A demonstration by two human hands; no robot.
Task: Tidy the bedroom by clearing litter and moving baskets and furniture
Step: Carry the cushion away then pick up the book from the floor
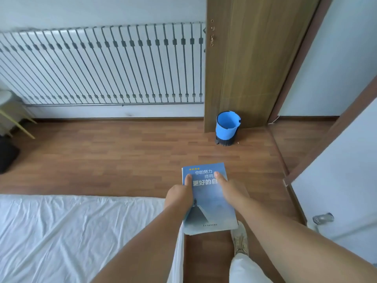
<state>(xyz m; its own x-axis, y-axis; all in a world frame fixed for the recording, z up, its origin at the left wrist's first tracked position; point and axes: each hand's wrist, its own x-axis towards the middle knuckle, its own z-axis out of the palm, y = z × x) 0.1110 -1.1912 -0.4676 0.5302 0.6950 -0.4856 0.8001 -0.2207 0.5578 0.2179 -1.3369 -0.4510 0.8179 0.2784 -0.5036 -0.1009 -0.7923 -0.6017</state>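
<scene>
Both hands are on a blue paperback book (210,203) held out over the wood floor (122,160) in the lower middle of the frame: the left hand (179,198) grips its left edge with the thumb on the cover, and the right hand (230,190) holds the right side the same way, fingers tucked under where I can't really see them. Above it, a small blue bin (227,127) on a black base stands against the wooden door (244,58), with a white radiator (102,64) filling the upper left. White bedsheet (71,231) is in the lower left, and a shoe (241,240) pokes out below the book.
</scene>
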